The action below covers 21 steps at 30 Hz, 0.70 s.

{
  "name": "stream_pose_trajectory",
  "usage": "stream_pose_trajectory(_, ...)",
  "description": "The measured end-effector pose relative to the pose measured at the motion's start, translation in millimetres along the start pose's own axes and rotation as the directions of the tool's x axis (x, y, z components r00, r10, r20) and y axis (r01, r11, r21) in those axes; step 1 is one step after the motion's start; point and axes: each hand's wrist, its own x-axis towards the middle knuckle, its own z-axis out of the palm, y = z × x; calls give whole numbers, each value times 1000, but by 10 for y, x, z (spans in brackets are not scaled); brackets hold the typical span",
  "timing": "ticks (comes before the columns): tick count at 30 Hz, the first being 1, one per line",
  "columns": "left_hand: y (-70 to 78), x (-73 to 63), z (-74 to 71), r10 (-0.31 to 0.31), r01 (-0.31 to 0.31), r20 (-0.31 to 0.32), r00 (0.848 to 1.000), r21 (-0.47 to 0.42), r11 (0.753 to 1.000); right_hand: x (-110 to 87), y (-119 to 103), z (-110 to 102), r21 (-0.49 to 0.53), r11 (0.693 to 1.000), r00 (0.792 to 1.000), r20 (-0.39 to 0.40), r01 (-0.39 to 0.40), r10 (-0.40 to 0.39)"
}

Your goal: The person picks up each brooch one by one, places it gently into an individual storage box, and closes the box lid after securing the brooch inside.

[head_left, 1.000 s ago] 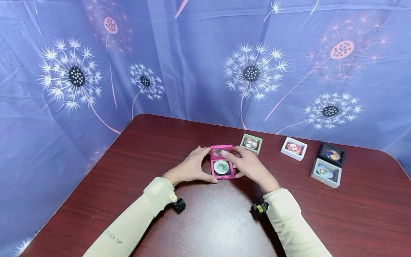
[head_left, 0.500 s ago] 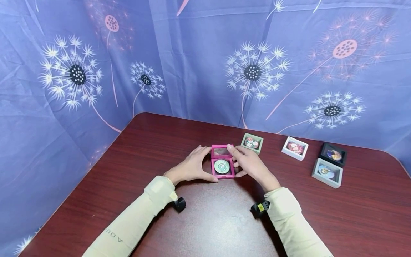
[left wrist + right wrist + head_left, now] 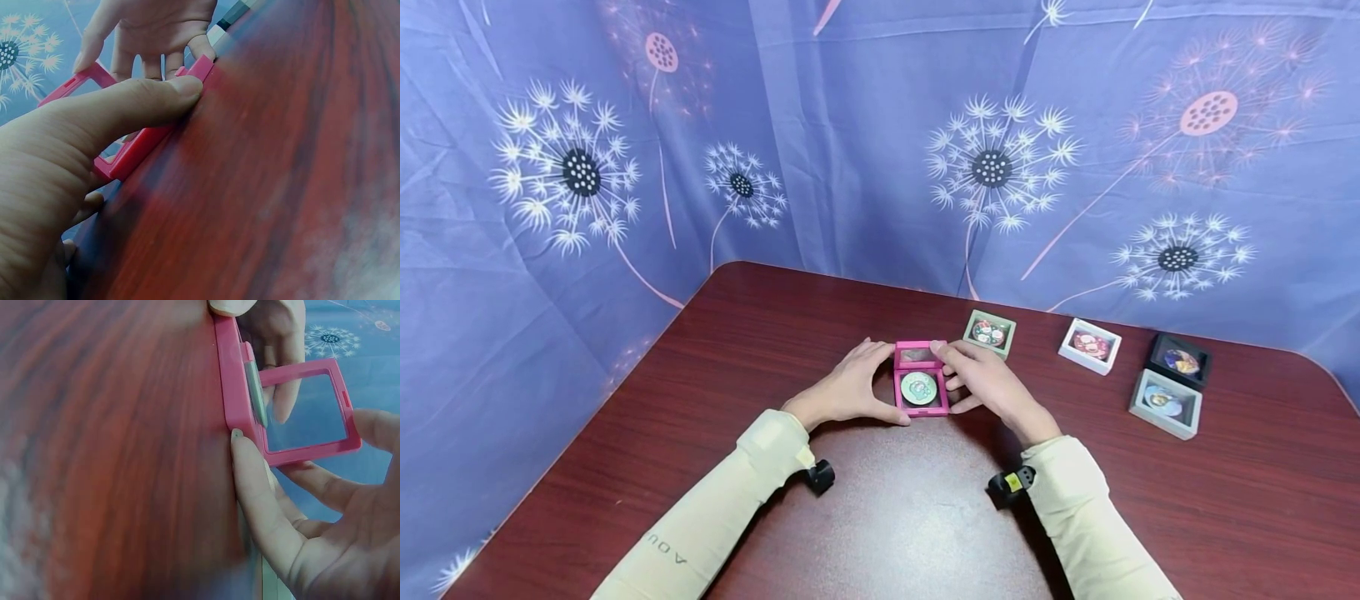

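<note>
A small pink display case (image 3: 922, 412) sits on the table between both hands, with its hinged lid (image 3: 312, 450) raised and its clear window showing. Inside the base lies a round pale green badge (image 3: 919, 388) with a printed figure. My left hand (image 3: 846, 387) grips the base from the left, thumb at the front edge and fingers toward the back. From the right, my right hand (image 3: 988, 383) holds the lid, its thumb on the lid's outer edge and a finger behind it. Its little finger touches the base's corner in the right wrist view.
Behind the right hand stands a green display case (image 3: 989, 333) with a badge. Farther right are a white case (image 3: 1105, 358), a black case (image 3: 1201, 375) and a grey case (image 3: 1187, 427). A blue dandelion-print cloth (image 3: 865, 167) hangs behind the dark red table (image 3: 760, 317).
My right thumb has moved from over the lid's window to its right edge. The lid's upper edge appears slightly lower. My left hand stays where it was on the case.
</note>
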Motion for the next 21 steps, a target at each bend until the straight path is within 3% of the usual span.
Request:
stream_pose_trajectory(12, -27, 17, 2, 72, -72, -12, 997, 38, 997, -18, 39, -98, 44, 999, 994, 106, 16, -20)
stream_pose_trajectory(21, -18, 12, -7, 90, -90, -9, 996, 26, 996, -41, 74, -173, 48, 998, 983, 178, 30, -38)
